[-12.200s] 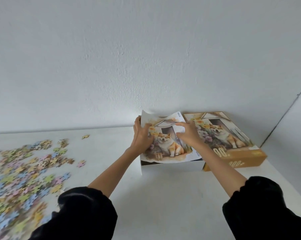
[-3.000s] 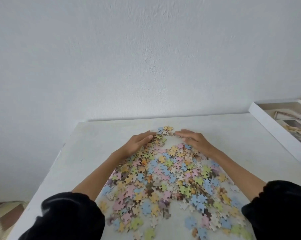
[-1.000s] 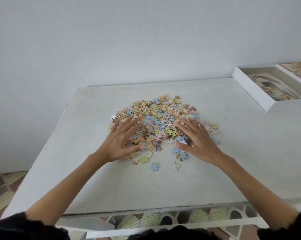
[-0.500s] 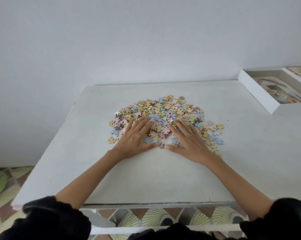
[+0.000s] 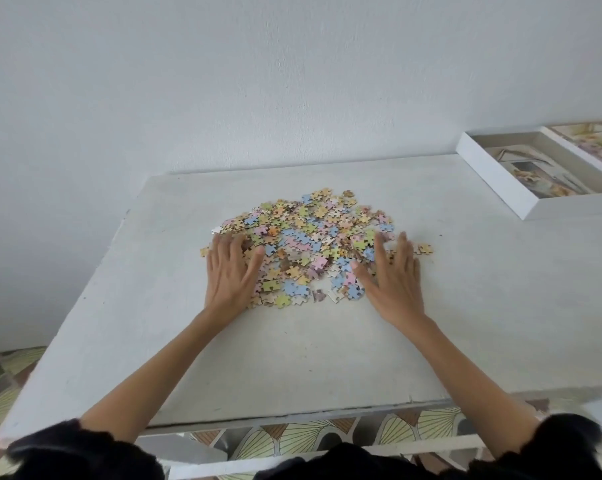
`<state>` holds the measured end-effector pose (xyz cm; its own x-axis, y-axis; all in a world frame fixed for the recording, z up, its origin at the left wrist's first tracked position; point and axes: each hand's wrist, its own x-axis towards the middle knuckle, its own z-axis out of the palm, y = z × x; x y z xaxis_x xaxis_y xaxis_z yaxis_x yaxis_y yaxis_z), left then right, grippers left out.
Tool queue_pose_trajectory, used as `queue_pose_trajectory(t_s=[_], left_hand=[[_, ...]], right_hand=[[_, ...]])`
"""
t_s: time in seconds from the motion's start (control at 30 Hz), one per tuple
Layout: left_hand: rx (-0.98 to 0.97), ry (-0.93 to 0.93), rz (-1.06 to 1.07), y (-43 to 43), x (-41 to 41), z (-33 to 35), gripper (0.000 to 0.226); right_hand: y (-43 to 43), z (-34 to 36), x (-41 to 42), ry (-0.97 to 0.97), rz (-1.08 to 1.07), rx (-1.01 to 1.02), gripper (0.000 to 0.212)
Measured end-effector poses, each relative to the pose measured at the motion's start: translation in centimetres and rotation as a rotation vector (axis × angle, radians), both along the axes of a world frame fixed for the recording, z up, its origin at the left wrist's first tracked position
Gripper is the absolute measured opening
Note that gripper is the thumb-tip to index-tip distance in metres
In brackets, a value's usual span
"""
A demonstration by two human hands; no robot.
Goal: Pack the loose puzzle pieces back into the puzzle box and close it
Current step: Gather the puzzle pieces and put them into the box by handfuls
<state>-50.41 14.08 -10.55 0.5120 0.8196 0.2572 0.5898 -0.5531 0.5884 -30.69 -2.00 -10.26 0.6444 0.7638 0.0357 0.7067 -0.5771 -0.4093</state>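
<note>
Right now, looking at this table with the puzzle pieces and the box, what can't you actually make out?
Head view only:
- The open box and the lid beside it run off the right edge; their far ends are cut off.
- The printed sheet inside the box is too small and blurred to read.
- Pieces under the left hand and right hand are covered by the palms.
- Lower layers of the puzzle pile are hidden by pieces on top.

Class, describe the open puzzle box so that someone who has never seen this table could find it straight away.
Start at the white table against the wall and look to its far right corner. There lies the open puzzle box, a shallow white tray with a printed sheet inside. It stands well apart from the colourful heap of puzzle pieces in the middle, and the lid beside it shows a picture on top.
</note>
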Motion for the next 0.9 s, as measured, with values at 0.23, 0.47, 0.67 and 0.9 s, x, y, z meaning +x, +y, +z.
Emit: queue_pose_trajectory(t_s=[0.23, 0.47, 0.67, 0.9], left_hand=[[0.049, -0.064, 0.031, 0.3, 1.7, 0.7, 0.08], [-0.061, 0.075, 0.151, 5.7, 0.4, 0.4, 0.081], [-0.037, 0.145, 0.024, 5.8, 1.7, -0.2, 0.069], [0.023, 0.073, -0.026, 7.6, 3.2, 2.9, 0.084]], right_hand=[[1.7, 0.6, 1.5, 0.035, -0.109, 0.13, 0.067], [1.3, 0.9, 8.0, 0.142, -0.07, -0.032, 0.068], [2.3, 0.3, 5.0, 0.056, 0.125, -0.09, 0.066], [5.3, 3.2, 7.0, 0.149, 0.26, 0.124, 0.059]])
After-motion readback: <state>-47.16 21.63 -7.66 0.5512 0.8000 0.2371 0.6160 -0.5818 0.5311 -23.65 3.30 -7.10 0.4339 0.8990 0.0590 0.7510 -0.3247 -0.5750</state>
